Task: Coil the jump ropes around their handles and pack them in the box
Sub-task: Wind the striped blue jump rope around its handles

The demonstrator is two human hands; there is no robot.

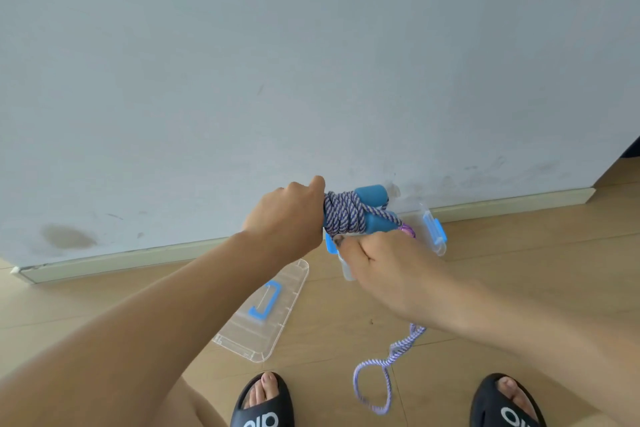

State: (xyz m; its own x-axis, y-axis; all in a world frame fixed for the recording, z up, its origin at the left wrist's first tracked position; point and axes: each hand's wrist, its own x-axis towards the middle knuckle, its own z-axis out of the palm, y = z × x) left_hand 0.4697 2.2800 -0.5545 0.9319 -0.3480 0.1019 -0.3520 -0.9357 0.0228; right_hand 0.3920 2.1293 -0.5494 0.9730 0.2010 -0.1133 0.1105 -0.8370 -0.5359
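Observation:
My left hand [290, 215] grips the two blue handles [372, 196] of a jump rope, held together above the floor. Purple-and-white rope [343, 215] is coiled several turns around them. My right hand [384, 267] pinches the rope just below the coil. The loose end of the rope [375, 381] hangs down and loops on the floor between my feet. A clear plastic box [431, 232] with blue latches sits on the floor against the wall, partly hidden behind my right hand. What it holds cannot be made out.
The box's clear lid [263, 315] with a blue handle lies on the wooden floor to the left. A pale wall with a baseboard [138, 258] runs behind. My feet in black slides [263, 406] are at the bottom edge.

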